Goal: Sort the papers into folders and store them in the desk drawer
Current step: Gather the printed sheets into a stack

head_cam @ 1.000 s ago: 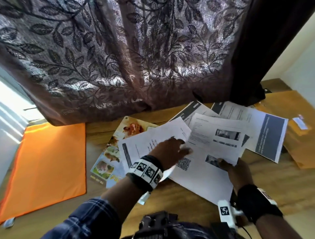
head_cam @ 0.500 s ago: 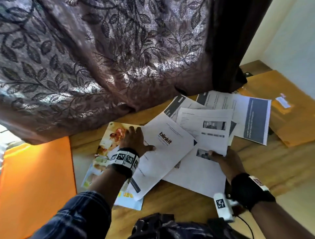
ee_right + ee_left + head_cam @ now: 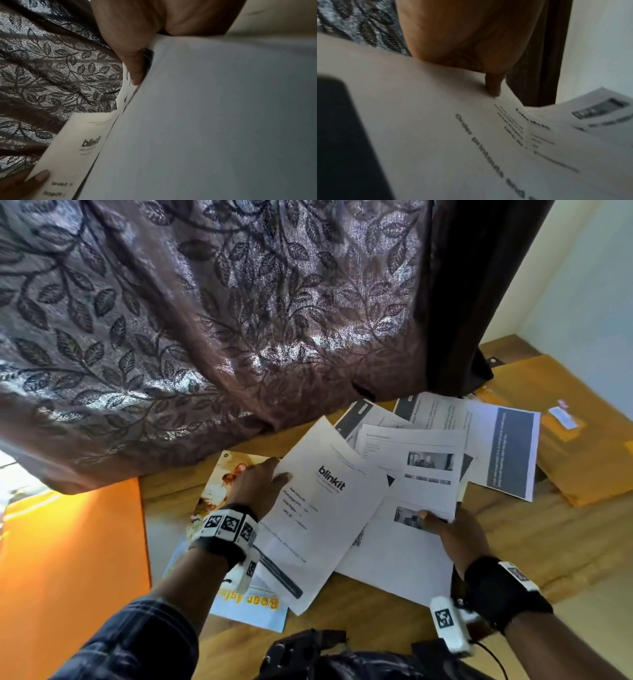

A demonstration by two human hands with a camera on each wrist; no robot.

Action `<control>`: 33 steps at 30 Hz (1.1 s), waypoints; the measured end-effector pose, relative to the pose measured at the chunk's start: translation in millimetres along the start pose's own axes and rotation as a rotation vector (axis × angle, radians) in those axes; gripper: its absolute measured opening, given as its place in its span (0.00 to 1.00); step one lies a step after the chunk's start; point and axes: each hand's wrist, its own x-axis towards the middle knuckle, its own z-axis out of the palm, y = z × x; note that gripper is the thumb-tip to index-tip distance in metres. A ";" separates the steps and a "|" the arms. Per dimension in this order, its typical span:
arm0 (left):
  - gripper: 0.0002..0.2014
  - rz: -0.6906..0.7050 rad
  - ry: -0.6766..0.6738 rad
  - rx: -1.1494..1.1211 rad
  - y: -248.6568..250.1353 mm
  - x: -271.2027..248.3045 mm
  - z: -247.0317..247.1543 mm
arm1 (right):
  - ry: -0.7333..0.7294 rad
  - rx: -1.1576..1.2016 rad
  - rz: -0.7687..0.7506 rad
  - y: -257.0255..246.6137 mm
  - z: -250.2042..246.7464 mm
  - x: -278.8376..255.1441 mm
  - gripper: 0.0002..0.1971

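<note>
Loose printed papers lie fanned over the wooden desk [image 3: 548, 535]. My left hand [image 3: 274, 477] pinches the left edge of the white "blinkit" sheet [image 3: 325, 508], thumb on top; the left wrist view shows that thumb [image 3: 493, 86] pressing the blinkit sheet [image 3: 436, 135]. My right hand [image 3: 430, 520] pinches the near edge of a photo-printed sheet [image 3: 418, 467] and the large white sheet [image 3: 394, 556] under it. In the right wrist view the thumb [image 3: 137, 73] lies on that white sheet [image 3: 214, 121]. An orange folder [image 3: 68, 559] lies flat at the far left.
A colour flyer [image 3: 246, 604] lies under my left hand. More sheets, one with a grey panel [image 3: 507, 453], reach toward a brown envelope folder [image 3: 565, 460] at the right. A leaf-patterned curtain [image 3: 205, 320] hangs over the desk's back edge.
My left hand slid the blinkit sheet leftward over the flyer, then took its left edge between thumb and fingers. My right hand kept its hold. The head view swung to the right.
</note>
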 end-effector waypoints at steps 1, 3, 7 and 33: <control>0.16 0.001 -0.021 -0.112 -1.8 -0.3 -2.6 | -0.002 0.000 0.000 0.0 -0.3 0.1 0.10; 0.13 0.002 -0.041 -0.299 -5.2 -1.3 -6.1 | -0.002 -0.005 0.003 0.2 -0.4 0.1 0.09; 0.08 -0.007 -0.019 -0.526 -2.8 -6.8 -10.0 | 0.005 0.006 -0.006 -7.4 4.5 -4.2 0.08; 0.18 -0.158 0.043 -1.148 9.6 -32.7 15.7 | -0.308 0.117 -0.156 -86.1 56.3 -7.0 0.14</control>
